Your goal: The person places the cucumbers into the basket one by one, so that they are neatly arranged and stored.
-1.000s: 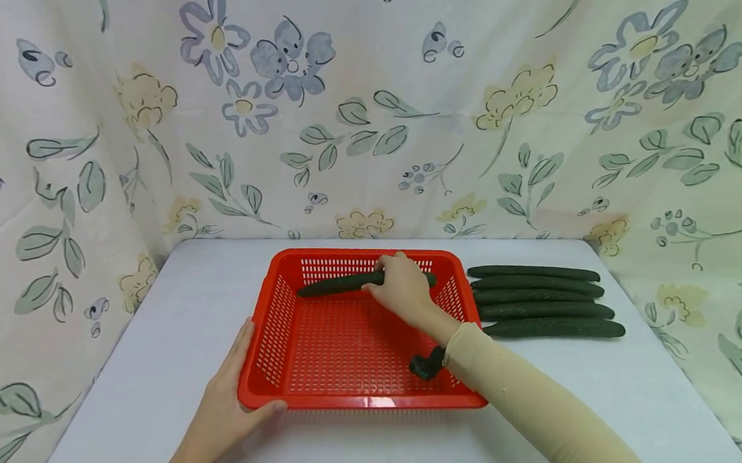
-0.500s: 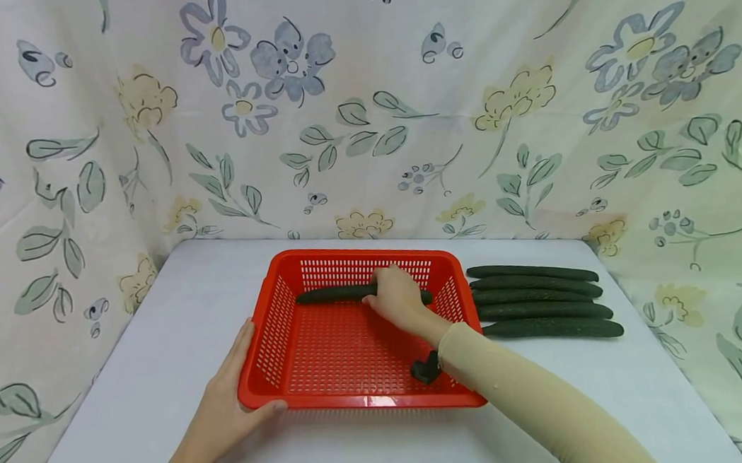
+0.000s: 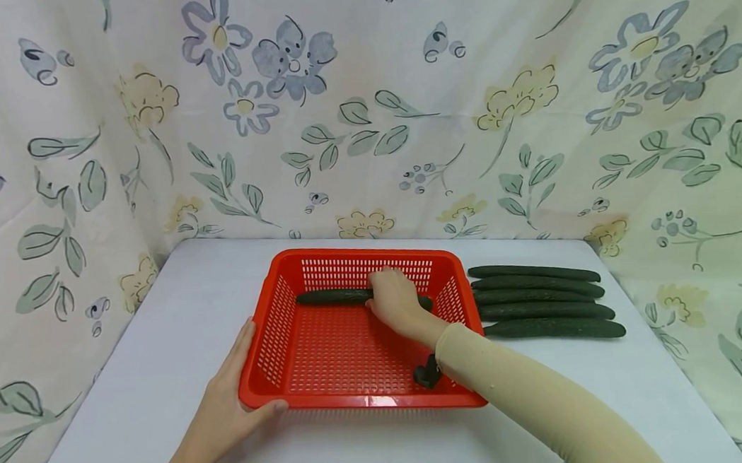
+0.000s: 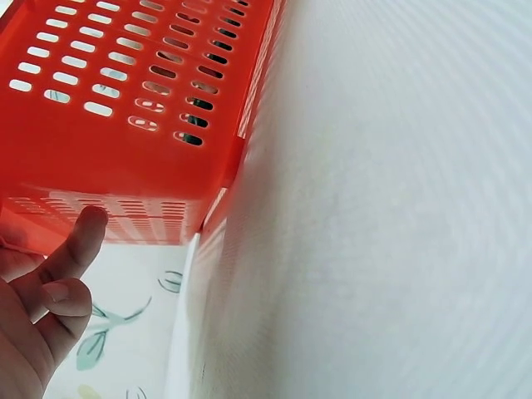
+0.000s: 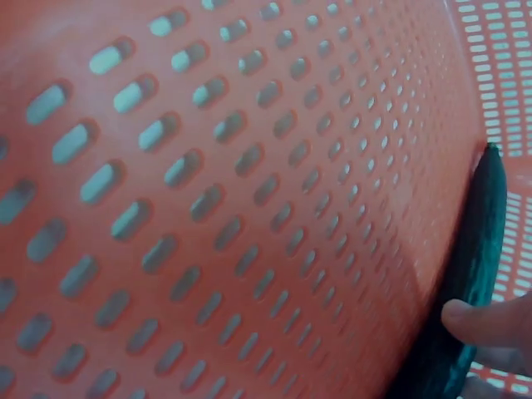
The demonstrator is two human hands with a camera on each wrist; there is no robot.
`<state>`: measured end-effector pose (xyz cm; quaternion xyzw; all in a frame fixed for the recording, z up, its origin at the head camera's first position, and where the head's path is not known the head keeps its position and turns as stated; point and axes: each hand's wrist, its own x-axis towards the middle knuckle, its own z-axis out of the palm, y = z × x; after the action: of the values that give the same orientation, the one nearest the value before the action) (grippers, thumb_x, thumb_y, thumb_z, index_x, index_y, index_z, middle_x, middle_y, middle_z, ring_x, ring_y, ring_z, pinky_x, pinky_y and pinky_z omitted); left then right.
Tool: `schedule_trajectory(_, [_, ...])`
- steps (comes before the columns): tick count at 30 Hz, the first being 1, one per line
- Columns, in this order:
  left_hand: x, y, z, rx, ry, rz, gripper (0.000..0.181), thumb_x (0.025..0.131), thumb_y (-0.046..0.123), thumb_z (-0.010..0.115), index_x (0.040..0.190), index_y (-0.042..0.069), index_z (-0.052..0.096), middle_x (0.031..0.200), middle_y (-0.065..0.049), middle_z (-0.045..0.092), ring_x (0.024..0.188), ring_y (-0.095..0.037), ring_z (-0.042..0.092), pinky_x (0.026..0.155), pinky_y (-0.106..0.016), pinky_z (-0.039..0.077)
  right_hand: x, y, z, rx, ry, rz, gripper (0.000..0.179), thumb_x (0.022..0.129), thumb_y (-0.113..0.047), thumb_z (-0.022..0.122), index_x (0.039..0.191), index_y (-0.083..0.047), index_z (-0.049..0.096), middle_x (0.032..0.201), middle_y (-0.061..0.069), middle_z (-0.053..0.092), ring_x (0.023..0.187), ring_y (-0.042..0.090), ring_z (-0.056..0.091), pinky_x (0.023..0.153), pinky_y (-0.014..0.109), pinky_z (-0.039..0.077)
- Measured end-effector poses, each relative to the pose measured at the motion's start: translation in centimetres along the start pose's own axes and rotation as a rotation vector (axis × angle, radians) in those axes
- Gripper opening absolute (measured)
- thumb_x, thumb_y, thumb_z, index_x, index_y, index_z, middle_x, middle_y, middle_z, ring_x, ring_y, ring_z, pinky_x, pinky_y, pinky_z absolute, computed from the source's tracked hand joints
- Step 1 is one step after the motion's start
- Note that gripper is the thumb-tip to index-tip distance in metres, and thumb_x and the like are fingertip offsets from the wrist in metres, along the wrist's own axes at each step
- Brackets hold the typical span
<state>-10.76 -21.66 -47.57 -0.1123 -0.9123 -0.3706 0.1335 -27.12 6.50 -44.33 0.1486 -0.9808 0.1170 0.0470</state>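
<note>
In the head view my right hand [image 3: 396, 301] holds a dark green cucumber [image 3: 333, 297] by its right half, inside a red plastic basket [image 3: 362, 402], near its back wall. The right wrist view has the thumb [image 5: 486, 322] pressed along the cucumber [image 5: 480, 249], low against the perforated floor. My left hand [image 3: 225, 403] is spread around the basket's front left corner, thumb at the front rim and fingers along the left side. From the left wrist view, its fingers [image 4: 71, 249] touch the outside of the basket wall [image 4: 125, 158].
To the right of the basket lie several cucumbers [image 3: 548, 309] in a row on the white tabletop [image 3: 159, 308]. A small black object [image 3: 427, 373] shows by the right wrist, over the basket. Flowered fabric [image 3: 351, 119] hangs behind and at the sides.
My right hand has lowered the cucumber from near the basket's back wall and brought it slightly toward me, down to the floor. The left hand stays in place.
</note>
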Motion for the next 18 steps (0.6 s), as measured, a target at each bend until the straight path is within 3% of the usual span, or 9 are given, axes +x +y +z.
schedule_trajectory(3, [-0.1, -0.1, 0.1, 0.002, 0.001, -0.002, 0.134, 0.069, 0.039, 0.098, 0.172, 0.023, 0.015, 0.176, -0.003, 0.026, 0.153, -0.025, 0.040, 0.101, -0.053, 0.051, 0.0, 0.1, 0.0, -0.012, -0.017, -0.005, 0.020, 0.084, -0.018, 0.089, 0.091, -0.009, 0.074, 0.097, 0.014, 0.071, 0.097, 0.035, 0.070, 0.072, 0.054, 0.062])
schedule_trajectory(7, [-0.1, -0.1, 0.4, -0.009, -0.005, -0.003, 0.133, 0.069, 0.037, 0.098, 0.172, 0.023, 0.016, 0.176, -0.004, 0.027, 0.154, -0.020, 0.038, 0.106, -0.036, 0.046, 0.2, 0.4, -0.3, -0.032, -0.047, 0.008, 0.022, 0.082, -0.019, 0.090, 0.092, -0.010, 0.072, 0.094, 0.012, 0.071, 0.095, 0.035, 0.070, 0.069, 0.052, 0.062])
schedule_trajectory(10, [-0.1, 0.0, 0.5, -0.019, -0.014, -0.001, 0.133, 0.069, 0.037, 0.098, 0.172, 0.023, 0.016, 0.176, -0.004, 0.027, 0.154, -0.020, 0.038, 0.107, -0.032, 0.044, 0.4, 0.7, -0.9, -0.026, -0.071, 0.042, 0.023, 0.083, -0.022, 0.090, 0.090, -0.011, 0.071, 0.089, 0.008, 0.071, 0.089, 0.030, 0.070, 0.065, 0.047, 0.061])
schedule_trajectory(14, [0.1, -0.1, 0.4, -0.013, -0.007, -0.001, 0.134, 0.069, 0.039, 0.099, 0.172, 0.024, 0.016, 0.175, -0.003, 0.027, 0.152, -0.024, 0.041, 0.105, -0.030, 0.046, 1.0, 0.9, -2.2, 0.074, -0.143, 0.084, 0.029, 0.086, -0.031, 0.089, 0.097, -0.009, 0.074, 0.093, 0.007, 0.074, 0.084, 0.024, 0.068, 0.067, 0.041, 0.058])
schedule_trajectory(18, [0.0, -0.4, 0.1, -0.021, 0.006, 0.007, 0.135, 0.068, 0.036, 0.100, 0.172, 0.023, 0.016, 0.175, -0.006, 0.027, 0.150, -0.027, 0.043, 0.104, -0.017, 0.039, 1.6, 1.3, -4.2, 0.248, -0.259, 0.131, 0.040, 0.089, -0.038, 0.085, 0.110, -0.007, 0.075, 0.102, 0.008, 0.074, 0.079, 0.022, 0.068, 0.067, 0.035, 0.058])
